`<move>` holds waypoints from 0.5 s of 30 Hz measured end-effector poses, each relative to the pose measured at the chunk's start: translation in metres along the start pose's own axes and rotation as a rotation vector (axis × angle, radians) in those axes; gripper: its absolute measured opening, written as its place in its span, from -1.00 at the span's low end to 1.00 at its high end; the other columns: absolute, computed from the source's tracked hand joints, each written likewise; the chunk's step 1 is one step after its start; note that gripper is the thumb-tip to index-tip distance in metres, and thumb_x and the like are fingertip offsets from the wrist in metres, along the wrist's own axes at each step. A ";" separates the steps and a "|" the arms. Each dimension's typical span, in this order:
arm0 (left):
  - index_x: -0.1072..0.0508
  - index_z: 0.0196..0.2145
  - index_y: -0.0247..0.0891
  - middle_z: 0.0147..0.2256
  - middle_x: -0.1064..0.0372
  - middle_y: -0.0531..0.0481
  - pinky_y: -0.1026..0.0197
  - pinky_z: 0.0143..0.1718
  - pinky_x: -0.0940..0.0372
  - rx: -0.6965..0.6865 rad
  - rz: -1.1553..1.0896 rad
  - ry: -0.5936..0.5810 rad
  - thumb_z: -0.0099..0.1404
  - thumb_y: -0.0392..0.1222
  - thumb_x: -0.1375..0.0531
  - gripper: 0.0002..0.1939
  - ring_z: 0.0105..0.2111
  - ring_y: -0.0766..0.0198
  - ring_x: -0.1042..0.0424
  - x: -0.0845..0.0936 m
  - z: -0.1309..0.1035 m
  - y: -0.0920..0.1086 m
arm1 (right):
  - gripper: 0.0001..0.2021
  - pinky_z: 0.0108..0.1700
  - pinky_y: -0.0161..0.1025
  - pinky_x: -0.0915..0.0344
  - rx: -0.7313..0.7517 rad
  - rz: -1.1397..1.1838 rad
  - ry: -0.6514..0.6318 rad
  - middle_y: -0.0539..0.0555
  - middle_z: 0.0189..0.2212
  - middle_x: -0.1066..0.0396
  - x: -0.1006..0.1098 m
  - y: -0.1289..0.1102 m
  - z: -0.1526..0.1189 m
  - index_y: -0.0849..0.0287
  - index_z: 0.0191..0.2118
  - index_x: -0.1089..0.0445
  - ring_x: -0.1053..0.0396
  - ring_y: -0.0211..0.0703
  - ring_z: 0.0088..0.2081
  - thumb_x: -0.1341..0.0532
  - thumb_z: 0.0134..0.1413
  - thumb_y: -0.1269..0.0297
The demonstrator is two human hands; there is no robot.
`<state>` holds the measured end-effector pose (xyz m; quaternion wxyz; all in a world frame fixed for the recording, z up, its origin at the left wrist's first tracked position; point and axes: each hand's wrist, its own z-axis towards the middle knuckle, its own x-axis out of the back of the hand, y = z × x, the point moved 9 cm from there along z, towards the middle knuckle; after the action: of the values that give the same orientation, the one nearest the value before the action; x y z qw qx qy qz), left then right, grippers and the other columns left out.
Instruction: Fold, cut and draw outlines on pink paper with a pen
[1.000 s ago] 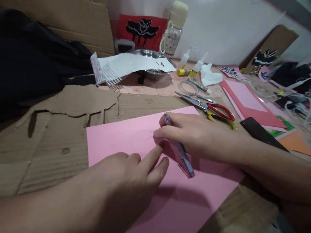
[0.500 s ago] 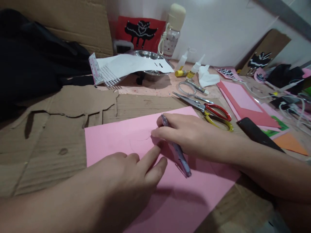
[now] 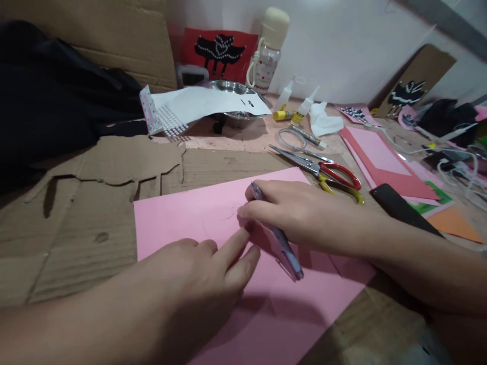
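A sheet of pink paper [image 3: 171, 218] lies on brown cardboard, with a thin drawn curve [image 3: 217, 219] on its upper part. My right hand [image 3: 292, 210] rests on the sheet, closed around a slim purplish pen [image 3: 283, 243]. The pen slants between thumb and fingers, its clip end toward me. From the lower left, my left hand [image 3: 201, 274] lies flat on the paper, fingers stretched out and holding nothing. Its index fingertip comes close to the right thumb, just below the drawn lines, and covers part of the sheet.
Scissors [image 3: 321, 170] with red and yellow handles lie beyond my right hand. Behind are glue bottles [image 3: 304, 109], a metal bowl [image 3: 236, 87], a pearl sticker sheet [image 3: 169, 119] and a drink bottle [image 3: 268, 50]. Coloured paper [image 3: 384, 157] and a black strip [image 3: 403, 210] lie right.
A small loop of line now shows beside my right thumb at the end of the curve. The pen has tilted slightly; both hands stay nearly in place.
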<state>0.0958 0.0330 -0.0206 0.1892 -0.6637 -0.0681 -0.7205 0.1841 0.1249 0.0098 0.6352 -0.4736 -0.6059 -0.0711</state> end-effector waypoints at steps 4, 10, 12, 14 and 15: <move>-0.57 0.03 -0.25 -0.17 -0.57 -0.06 0.10 -0.70 -0.13 0.057 -0.006 -0.015 0.19 -0.25 -0.22 -0.58 -0.67 0.26 -0.22 0.001 0.001 -0.007 | -0.82 -0.23 -0.20 -0.21 -0.073 0.065 0.062 0.00 -0.28 -0.54 0.002 0.005 0.001 0.07 -0.24 -0.47 -0.41 -0.11 -0.29 -0.21 0.39 0.15; -0.65 -0.15 -0.23 -0.07 -0.57 -0.16 0.07 -0.69 -0.01 -0.062 0.008 -0.006 0.16 -0.18 -0.28 -0.71 -0.48 0.18 -0.32 0.001 0.002 0.003 | -0.77 -0.17 -0.15 -0.28 0.126 -0.129 0.238 0.11 -0.13 -0.54 0.019 -0.010 -0.002 0.10 -0.12 -0.58 -0.44 -0.03 -0.16 -0.17 0.43 0.19; -0.66 -0.24 -0.17 -0.11 -0.56 -0.12 0.05 -0.69 0.04 -0.016 0.002 0.011 0.20 -0.18 -0.29 -0.82 -0.45 0.16 -0.35 0.001 0.001 0.000 | -0.78 -0.18 -0.17 -0.28 0.172 -0.178 0.211 0.13 -0.11 -0.54 0.013 -0.010 -0.001 0.11 -0.08 -0.59 -0.44 -0.05 -0.18 -0.17 0.43 0.26; -0.67 -0.29 -0.14 -0.14 -0.54 -0.11 0.03 -0.69 0.05 0.011 0.019 0.049 0.23 -0.13 -0.30 -0.86 -0.42 0.11 -0.37 0.003 0.000 0.000 | -0.81 -0.20 -0.20 -0.28 0.165 -0.181 0.175 0.12 -0.08 -0.54 0.007 -0.004 0.000 0.09 -0.06 -0.60 -0.44 -0.08 -0.20 -0.22 0.40 0.30; -0.67 -0.31 -0.12 -0.14 -0.53 -0.12 0.03 -0.68 0.04 0.012 0.034 0.062 0.23 -0.10 -0.31 -0.87 -0.40 0.09 -0.38 0.002 0.000 0.002 | -0.83 -0.21 -0.21 -0.28 0.154 -0.174 0.162 0.11 -0.08 -0.55 0.004 -0.001 0.000 0.08 -0.06 -0.60 -0.44 -0.09 -0.21 -0.23 0.38 0.30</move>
<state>0.0958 0.0310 -0.0184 0.2075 -0.6409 -0.0554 -0.7369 0.1842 0.1264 0.0136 0.7078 -0.3620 -0.5952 -0.1170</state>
